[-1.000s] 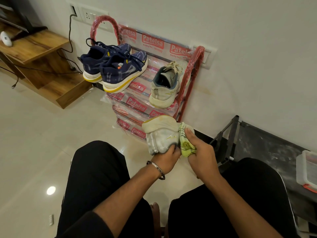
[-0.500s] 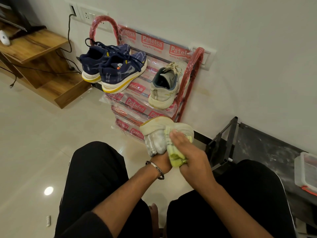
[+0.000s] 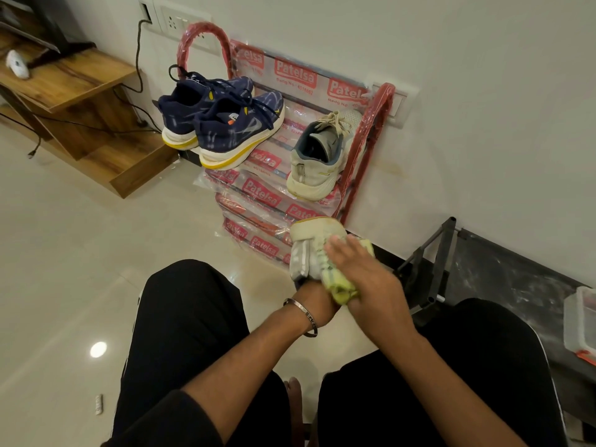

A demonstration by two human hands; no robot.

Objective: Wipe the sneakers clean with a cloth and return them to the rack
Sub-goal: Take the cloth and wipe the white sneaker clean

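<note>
A dirty white sneaker (image 3: 309, 243) is held sole-up in front of my knees. My left hand (image 3: 317, 309) grips it from below, its fingers hidden inside or under the shoe. My right hand (image 3: 364, 279) presses a yellow-green cloth (image 3: 342, 285) against the sneaker's side, fingers spread over the cloth. Its matching white sneaker (image 3: 317, 159) stands on the top shelf of the red shoe rack (image 3: 367, 137), at the right. A pair of navy sneakers with yellow soles (image 3: 225, 124) sits at the left of the same shelf.
The rack leans against a white wall, its lower shelves wrapped in printed plastic. A wooden TV unit (image 3: 77, 101) with cables stands at the left. A black metal frame (image 3: 432, 262) and a clear plastic box (image 3: 580, 321) are at the right. Glossy floor tiles spread to the left.
My right hand has slid the cloth from the sneaker's right edge across and up over its side. The left hand keeps its hold on the shoe.
</note>
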